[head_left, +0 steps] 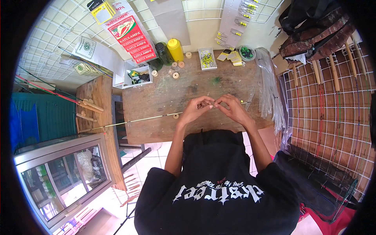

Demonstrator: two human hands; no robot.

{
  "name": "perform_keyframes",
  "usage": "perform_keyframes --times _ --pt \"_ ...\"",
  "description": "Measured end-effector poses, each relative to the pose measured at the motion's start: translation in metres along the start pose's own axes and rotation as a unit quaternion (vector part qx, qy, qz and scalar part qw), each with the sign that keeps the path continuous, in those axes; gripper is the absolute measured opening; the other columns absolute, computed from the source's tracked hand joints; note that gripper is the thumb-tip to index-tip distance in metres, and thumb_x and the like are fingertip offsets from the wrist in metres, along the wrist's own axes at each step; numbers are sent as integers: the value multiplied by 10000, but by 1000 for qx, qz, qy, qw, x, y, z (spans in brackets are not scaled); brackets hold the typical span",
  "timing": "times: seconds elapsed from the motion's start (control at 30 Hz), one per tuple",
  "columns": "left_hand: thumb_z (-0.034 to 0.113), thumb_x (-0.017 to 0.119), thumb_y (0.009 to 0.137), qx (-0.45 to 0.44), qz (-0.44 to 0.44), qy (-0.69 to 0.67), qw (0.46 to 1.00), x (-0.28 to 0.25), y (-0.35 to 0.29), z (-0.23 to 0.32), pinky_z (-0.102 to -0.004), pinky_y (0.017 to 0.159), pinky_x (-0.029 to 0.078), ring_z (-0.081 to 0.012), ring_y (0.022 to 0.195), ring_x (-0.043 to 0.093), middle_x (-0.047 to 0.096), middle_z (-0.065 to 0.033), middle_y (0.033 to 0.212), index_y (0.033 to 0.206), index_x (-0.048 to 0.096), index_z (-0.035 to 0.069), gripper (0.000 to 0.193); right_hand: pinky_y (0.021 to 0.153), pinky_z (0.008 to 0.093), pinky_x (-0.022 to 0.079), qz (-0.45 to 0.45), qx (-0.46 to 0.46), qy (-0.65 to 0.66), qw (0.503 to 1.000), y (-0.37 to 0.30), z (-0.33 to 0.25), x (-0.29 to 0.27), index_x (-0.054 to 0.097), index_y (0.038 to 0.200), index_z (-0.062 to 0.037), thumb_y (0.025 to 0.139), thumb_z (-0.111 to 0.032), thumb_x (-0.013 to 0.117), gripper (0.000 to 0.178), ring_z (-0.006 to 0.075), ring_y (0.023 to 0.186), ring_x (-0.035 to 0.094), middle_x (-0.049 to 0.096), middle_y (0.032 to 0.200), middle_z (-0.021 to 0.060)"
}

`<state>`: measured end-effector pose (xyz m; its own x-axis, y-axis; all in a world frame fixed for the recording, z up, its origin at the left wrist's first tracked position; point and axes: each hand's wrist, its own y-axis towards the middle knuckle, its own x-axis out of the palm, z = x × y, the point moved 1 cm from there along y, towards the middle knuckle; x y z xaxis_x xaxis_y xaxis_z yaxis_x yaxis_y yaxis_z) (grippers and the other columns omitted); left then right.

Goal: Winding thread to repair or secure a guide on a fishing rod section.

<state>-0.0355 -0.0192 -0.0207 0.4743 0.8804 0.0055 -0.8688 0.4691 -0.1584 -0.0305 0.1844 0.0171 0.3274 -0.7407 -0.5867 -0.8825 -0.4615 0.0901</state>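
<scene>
Both of my hands meet over the middle of the wooden workbench (156, 94). My left hand (197, 110) is closed, its thumb and fingertips pinched on a thin fishing rod (145, 119). Close beside it, my right hand (232, 109) is closed in a similar pinch on the rod, fingertips almost touching the left ones. The yellow-green rod runs from the far left, across the bench, to my hands. A dark thin end with a small yellow bit (241, 102) shows past my right hand. Any fine thread between the fingertips is too small to make out.
A yellow squeeze bottle (175, 49), dark bottles (163, 54), wooden spools (176, 75) and a white box (207, 58) of yellow-green pieces stand at the back. A white bin (129, 80) is back left. Clear plastic sleeves (270, 90) hang over the right edge.
</scene>
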Motion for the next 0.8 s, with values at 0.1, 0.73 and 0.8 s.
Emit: perform_keyframes --times 0.1,0.73,0.8 --pt "83 660 881 -12 -2 1 1000 0 0 1 -212 699 437 -48 790 548 651 6 924 1101 626 17 232 838 411 449 0 23 16 1000 0 -4 -1 635 928 -17 861 -146 632 145 318 904 588 648 893 142" --pt "151 771 740 0 59 249 967 3 -4 -20 -373 893 463 -279 1032 618 663 -136 1077 1089 651 63 379 714 301 431 95 144 123 977 -8 24 20 616 914 -25 871 -124 636 111 177 701 555 626 758 64" --pt "160 775 735 -10 51 313 948 5 -6 -26 -388 923 451 -299 1085 597 643 -153 1132 1096 650 68 393 682 267 421 110 177 167 964 -13 38 27 609 907 -28 880 -129 634 108 120 667 537 611 734 30"
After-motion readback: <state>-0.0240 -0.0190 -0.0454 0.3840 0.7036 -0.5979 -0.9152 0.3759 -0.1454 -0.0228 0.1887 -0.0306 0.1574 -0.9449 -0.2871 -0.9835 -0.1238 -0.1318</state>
